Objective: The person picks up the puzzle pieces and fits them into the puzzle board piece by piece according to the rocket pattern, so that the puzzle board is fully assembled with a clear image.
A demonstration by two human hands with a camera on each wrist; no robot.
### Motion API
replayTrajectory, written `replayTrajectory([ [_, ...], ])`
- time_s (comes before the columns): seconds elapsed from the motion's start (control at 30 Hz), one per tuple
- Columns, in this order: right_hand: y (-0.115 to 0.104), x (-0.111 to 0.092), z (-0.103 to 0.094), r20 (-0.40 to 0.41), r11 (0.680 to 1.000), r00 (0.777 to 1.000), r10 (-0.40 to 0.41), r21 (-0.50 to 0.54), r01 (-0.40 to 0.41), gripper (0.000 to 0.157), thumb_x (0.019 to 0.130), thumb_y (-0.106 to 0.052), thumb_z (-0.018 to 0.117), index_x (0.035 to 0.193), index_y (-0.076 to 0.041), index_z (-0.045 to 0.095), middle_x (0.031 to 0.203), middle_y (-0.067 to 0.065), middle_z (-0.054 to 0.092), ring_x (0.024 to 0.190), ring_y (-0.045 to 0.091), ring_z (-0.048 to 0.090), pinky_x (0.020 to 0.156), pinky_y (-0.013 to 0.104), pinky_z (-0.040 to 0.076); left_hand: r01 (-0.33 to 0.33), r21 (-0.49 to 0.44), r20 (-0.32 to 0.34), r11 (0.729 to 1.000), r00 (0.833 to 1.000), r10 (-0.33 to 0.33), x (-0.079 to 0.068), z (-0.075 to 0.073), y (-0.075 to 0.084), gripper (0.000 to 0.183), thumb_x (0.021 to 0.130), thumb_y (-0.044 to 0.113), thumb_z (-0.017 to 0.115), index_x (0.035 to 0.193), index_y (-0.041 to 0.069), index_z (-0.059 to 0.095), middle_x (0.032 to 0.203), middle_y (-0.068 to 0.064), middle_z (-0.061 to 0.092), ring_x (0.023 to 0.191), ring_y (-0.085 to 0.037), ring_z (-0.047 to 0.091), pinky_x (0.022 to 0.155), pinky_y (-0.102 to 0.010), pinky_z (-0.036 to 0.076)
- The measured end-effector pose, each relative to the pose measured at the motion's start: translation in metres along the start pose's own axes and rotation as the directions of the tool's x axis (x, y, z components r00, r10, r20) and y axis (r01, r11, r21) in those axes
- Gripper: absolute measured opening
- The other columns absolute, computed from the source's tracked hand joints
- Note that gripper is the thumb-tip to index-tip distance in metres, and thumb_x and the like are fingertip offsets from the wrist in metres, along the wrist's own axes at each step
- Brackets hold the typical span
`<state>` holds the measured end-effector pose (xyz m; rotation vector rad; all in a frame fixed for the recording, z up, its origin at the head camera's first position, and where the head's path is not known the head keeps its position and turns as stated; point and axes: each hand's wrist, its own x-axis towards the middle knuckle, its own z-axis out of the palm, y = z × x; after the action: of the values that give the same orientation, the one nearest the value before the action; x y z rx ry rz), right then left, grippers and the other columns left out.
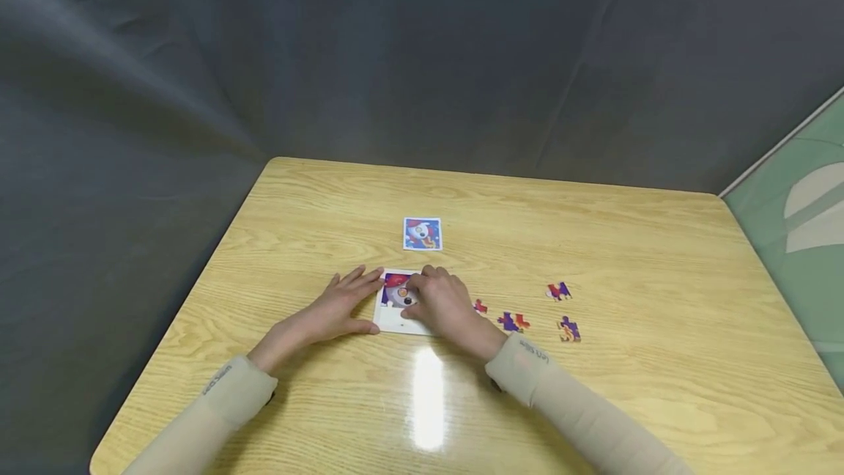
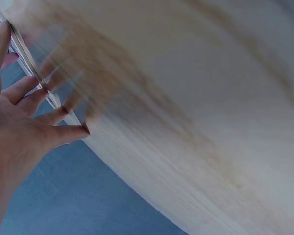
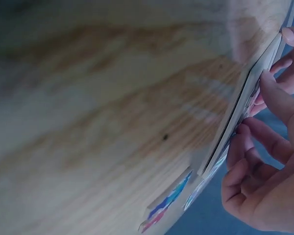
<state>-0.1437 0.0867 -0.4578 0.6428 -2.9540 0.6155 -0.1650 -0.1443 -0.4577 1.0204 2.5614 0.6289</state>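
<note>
A white puzzle tray [image 1: 389, 321] lies on the table, its upper part filled with joined jigsaw pieces [image 1: 397, 292] that show a grey face under red. My left hand [image 1: 332, 310] rests at the tray's left edge, fingers spread; in the left wrist view the straight fingertips [image 2: 83, 131] touch down along the edge. Over the tray's right part is my right hand [image 1: 445, 303], its thumb and forefinger bent and set apart on the puzzle. The right wrist view shows this thumb [image 3: 269, 85] at the tray surface, other fingers curled. I cannot tell whether they pinch a piece.
Beyond the tray lies a small square picture card [image 1: 422, 234]. Loose jigsaw pieces are to the right: a red one [image 1: 480, 306] by the right hand, a purple and red pair [image 1: 513, 322], and others [image 1: 558, 291] further right. The wooden table [image 1: 626, 387] has rounded corners.
</note>
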Motion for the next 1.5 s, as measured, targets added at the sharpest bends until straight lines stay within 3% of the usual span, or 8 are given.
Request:
replayTrajectory([
  [0.23, -0.003, 0.002, 0.002, 0.033, 0.991, 0.999, -0.023, 0.131, 0.018, 0.039, 0.074, -0.028, 0.084, 0.106, -0.011, 0.073, 0.084, 0.000, 0.059, 0.074, 0.013, 0.050, 0.061, 0.024, 0.045, 0.011, -0.012, 0.010, 1.000, 1.000, -0.011, -0.003, 0.000, -0.004, 0.080, 0.083, 0.041, 0.073, 0.146, 0.005, 0.039, 0.158, -0.011, 0.023, 0.145, -0.040, 0.011, 0.109, -0.069, 0.006],
  [0.43, 0.010, -0.011, -0.014, -0.063, 0.976, 0.993, -0.104, 0.186, 0.114, 0.030, 0.082, -0.022, 0.078, 0.107, -0.006, 0.072, 0.086, 0.004, 0.062, 0.076, 0.014, 0.051, 0.063, 0.025, 0.046, 0.024, 0.000, 0.003, 1.000, 1.000, -0.024, -0.005, 0.002, -0.009, 0.080, 0.083, 0.041, 0.072, 0.147, 0.005, 0.039, 0.158, -0.010, 0.023, 0.145, -0.039, 0.011, 0.109, -0.069, 0.006],
  [0.57, 0.047, -0.031, -0.038, -0.139, 0.976, 0.988, -0.070, 0.193, 0.096, 0.027, 0.081, -0.012, 0.077, 0.105, -0.001, 0.071, 0.091, 0.009, 0.065, 0.081, 0.020, 0.057, 0.067, 0.029, 0.052, 0.026, -0.006, 0.002, 1.000, 1.000, -0.026, -0.003, 0.002, -0.009, 0.081, 0.083, 0.041, 0.073, 0.147, 0.006, 0.038, 0.158, -0.010, 0.023, 0.145, -0.038, 0.010, 0.110, -0.068, 0.005],
  [0.7, 0.100, -0.060, -0.064, -0.146, 0.976, 0.988, 0.045, 0.216, -0.012, 0.028, 0.082, -0.004, 0.075, 0.108, 0.003, 0.069, 0.098, 0.015, 0.065, 0.086, 0.029, 0.060, 0.069, 0.038, 0.055, 0.031, -0.013, 0.006, 0.999, 0.999, -0.031, -0.002, 0.001, -0.007, 0.081, 0.083, 0.040, 0.073, 0.148, 0.006, 0.037, 0.158, -0.009, 0.022, 0.146, -0.037, 0.010, 0.110, -0.068, 0.004],
  [0.83, 0.149, -0.089, -0.084, -0.059, 0.966, 0.991, 0.120, 0.236, -0.103, 0.033, 0.085, -0.003, 0.072, 0.116, 0.006, 0.065, 0.103, 0.018, 0.065, 0.092, 0.035, 0.061, 0.076, 0.050, 0.053, 0.024, -0.008, 0.002, 1.000, 1.000, -0.024, -0.002, 0.001, -0.006, 0.081, 0.083, 0.040, 0.073, 0.147, 0.005, 0.038, 0.158, -0.011, 0.023, 0.145, -0.039, 0.011, 0.109, -0.070, 0.006],
  [1.0, 0.183, -0.110, -0.093, 0.073, 0.956, 0.994, 0.087, 0.275, -0.104, 0.038, 0.089, -0.010, 0.069, 0.124, 0.002, 0.061, 0.117, 0.018, 0.061, 0.109, 0.042, 0.056, 0.089, 0.059, 0.048, 0.021, -0.001, 0.000, 1.000, 1.000, -0.021, -0.003, 0.000, -0.006, 0.081, 0.083, 0.040, 0.073, 0.147, 0.005, 0.038, 0.158, -0.011, 0.023, 0.145, -0.039, 0.012, 0.109, -0.070, 0.006],
  [1.27, 0.192, -0.105, -0.090, 0.012, 0.986, 0.998, -0.067, 0.151, 0.064, 0.034, 0.083, -0.004, 0.074, 0.116, 0.000, 0.067, 0.109, 0.014, 0.062, 0.097, 0.032, 0.056, 0.078, 0.050, 0.049, 0.032, -0.009, -0.002, 0.999, 0.999, -0.032, -0.003, 0.000, -0.004, 0.080, 0.083, 0.039, 0.073, 0.147, 0.005, 0.038, 0.158, -0.011, 0.023, 0.145, -0.039, 0.011, 0.110, -0.069, 0.006],
  [1.5, 0.193, -0.106, -0.088, -0.032, 0.990, 0.995, -0.098, 0.101, 0.101, 0.028, 0.081, -0.002, 0.075, 0.108, -0.001, 0.071, 0.101, 0.009, 0.062, 0.088, 0.025, 0.055, 0.068, 0.037, 0.049, 0.030, -0.019, 0.005, 0.999, 1.000, -0.030, -0.003, 0.000, -0.001, 0.080, 0.083, 0.039, 0.073, 0.147, 0.006, 0.038, 0.158, -0.010, 0.022, 0.145, -0.039, 0.010, 0.110, -0.069, 0.005],
])
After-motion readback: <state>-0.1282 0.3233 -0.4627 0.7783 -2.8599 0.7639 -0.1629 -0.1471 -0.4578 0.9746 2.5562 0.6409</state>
